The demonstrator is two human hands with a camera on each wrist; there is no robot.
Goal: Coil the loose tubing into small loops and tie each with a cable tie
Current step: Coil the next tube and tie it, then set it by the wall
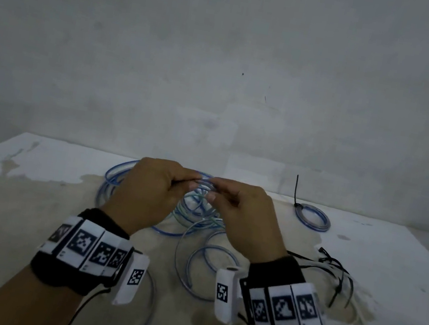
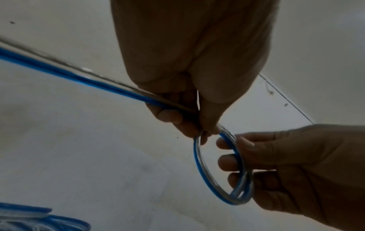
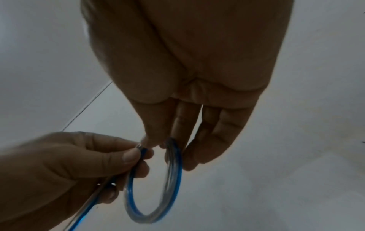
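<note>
Both hands are raised over the table, holding a small loop of clear-blue tubing (image 2: 199, 168) (image 3: 173, 179) between them. My left hand (image 1: 157, 189) (image 2: 187, 123) pinches the loop's top, and the long free run of tubing (image 2: 69, 75) leaves it to the left. My right hand (image 1: 237, 203) (image 3: 169, 145) pinches the loop's other side with its fingers curled round it. Under the hands lies a loose tangle of tubing (image 1: 115, 182) on the table. A tied coil (image 1: 312, 217) with a black cable tie (image 1: 296, 188) sticking up sits at the back right.
Several loose black cable ties (image 1: 339, 276) lie at the right, beside my right wrist. More tubing loops (image 1: 206, 269) spread toward the front between my forearms. The stained white table (image 1: 31, 187) ends at a grey wall (image 1: 225, 64) behind.
</note>
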